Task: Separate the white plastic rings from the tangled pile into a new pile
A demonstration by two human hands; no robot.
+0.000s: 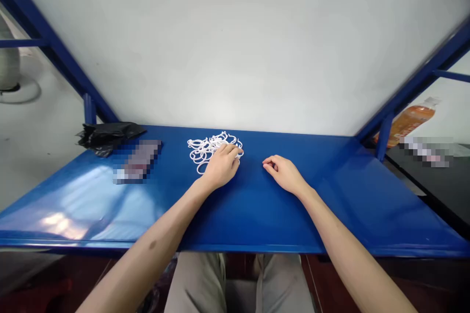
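A loose heap of white plastic rings (205, 149) lies on the blue table (257, 205), near its back edge. My left hand (222, 166) rests on the right side of the heap, fingers curled over several rings; whether it grips any is hidden. My right hand (284, 173) lies on the bare table about a hand's width to the right, fingers loosely bent, touching nothing but the surface.
A crumpled black plastic bag (108, 136) sits at the table's back left corner, with a blurred flat item (137, 161) beside it. A white wall stands behind the table, blue frame posts at both sides. An orange drink bottle (411, 120) lies beyond the right post.
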